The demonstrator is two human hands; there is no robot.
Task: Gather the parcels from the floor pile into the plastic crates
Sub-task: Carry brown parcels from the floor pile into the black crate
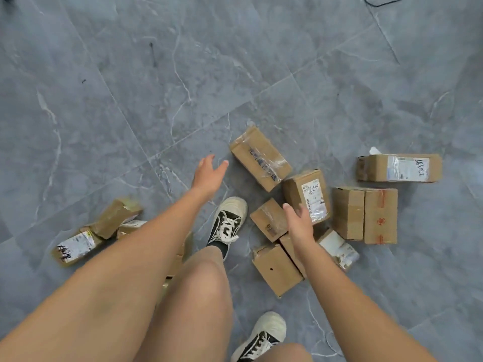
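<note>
Both hands are empty with fingers spread: left hand point(209, 173) mid-frame, right hand point(300, 226) over the cardboard parcels point(308, 197) scattered centre-right, probably lining up a grab. More parcels point(78, 244) sit lower left. No crates visible.
</note>
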